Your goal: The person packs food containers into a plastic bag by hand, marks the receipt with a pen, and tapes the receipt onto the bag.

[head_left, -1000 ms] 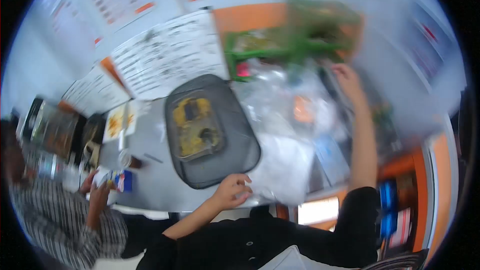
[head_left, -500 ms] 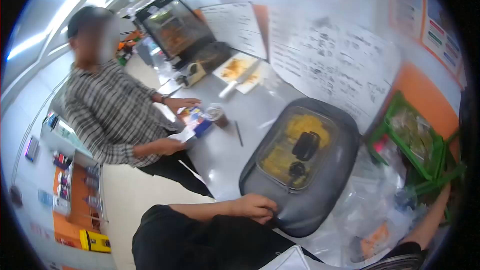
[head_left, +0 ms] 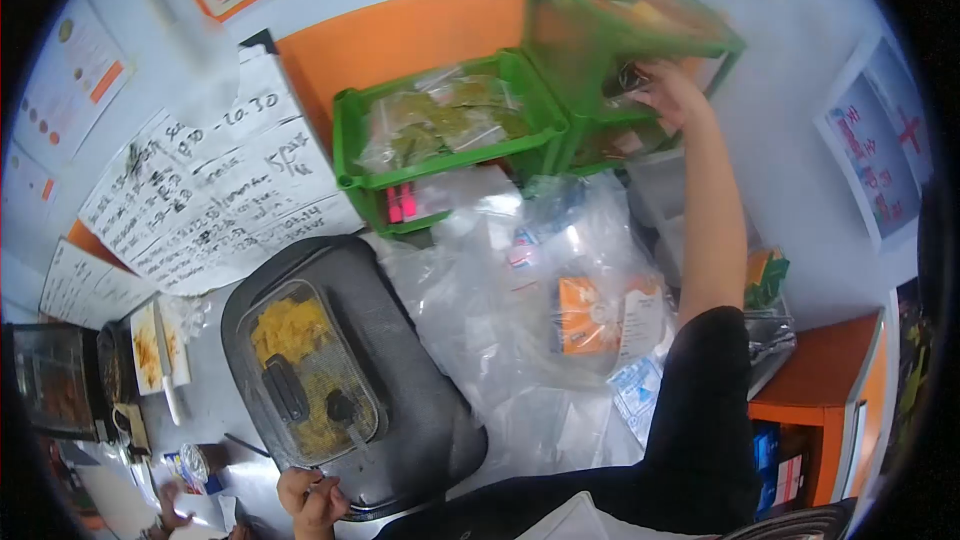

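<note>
My right hand [head_left: 672, 98] reaches into the front opening of the upper green basket [head_left: 572, 40]. Its fingers close around the edge of a small dark plastic packet [head_left: 627, 80], whose contents are unclear. Below and left, my left hand [head_left: 313, 502] is curled at the front edge of a dark grey food container [head_left: 425, 410]. Its fingers are pinched together; whether they hold anything is hidden. The container's clear lid [head_left: 365, 380] has a black handle [head_left: 286, 389], and yellow food [head_left: 290, 328] shows through it.
Another green basket [head_left: 350, 145] holds bagged greenish pieces. Clear plastic bags [head_left: 470, 280] and an orange-printed packet [head_left: 583, 315] cover the counter. At left are a knife [head_left: 171, 400] on a cutting board [head_left: 147, 355], a lidded cup [head_left: 205, 460] and another person's hand [head_left: 172, 505]. An orange shelf [head_left: 815, 390] stands at right.
The view has turned right toward the green baskets. My right hand has moved up into the upper basket and onto a packet. My left hand stays at the container's edge.
</note>
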Demonstrator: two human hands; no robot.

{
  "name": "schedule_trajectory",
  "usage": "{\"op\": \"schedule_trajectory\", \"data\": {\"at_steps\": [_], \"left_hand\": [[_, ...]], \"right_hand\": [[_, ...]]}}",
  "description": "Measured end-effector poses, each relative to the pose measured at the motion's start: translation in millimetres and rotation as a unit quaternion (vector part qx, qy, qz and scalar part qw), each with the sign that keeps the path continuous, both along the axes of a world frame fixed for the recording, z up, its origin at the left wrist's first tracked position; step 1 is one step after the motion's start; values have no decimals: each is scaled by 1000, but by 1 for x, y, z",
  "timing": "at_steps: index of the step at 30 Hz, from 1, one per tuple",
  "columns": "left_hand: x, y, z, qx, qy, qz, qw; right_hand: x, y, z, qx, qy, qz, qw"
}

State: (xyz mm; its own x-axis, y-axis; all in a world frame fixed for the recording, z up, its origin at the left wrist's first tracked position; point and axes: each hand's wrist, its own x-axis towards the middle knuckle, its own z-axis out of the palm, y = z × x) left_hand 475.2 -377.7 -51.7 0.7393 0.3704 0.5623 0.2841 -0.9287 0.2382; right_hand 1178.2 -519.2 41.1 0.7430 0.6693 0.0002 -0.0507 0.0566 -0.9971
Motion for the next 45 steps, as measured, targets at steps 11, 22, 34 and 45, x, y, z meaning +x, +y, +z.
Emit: {"op": "schedule_trajectory", "data": {"at_steps": [11, 22, 34, 45], "left_hand": [[21, -9, 26, -60, -6, -26, 998], [144, -69, 51, -819, -242, -80, 514], [45, -87, 38, -767, 259, -140, 571], [56, -136, -27, -472, 549, -286, 628]], "right_hand": [[-125, -38, 38, 89, 63, 244, 964], [-289, -44, 31, -12, -110, 278, 954], [-428, -147, -156, -310, -584, 267, 701], [-534, -197, -166, -276, -418, 370, 783]]}}
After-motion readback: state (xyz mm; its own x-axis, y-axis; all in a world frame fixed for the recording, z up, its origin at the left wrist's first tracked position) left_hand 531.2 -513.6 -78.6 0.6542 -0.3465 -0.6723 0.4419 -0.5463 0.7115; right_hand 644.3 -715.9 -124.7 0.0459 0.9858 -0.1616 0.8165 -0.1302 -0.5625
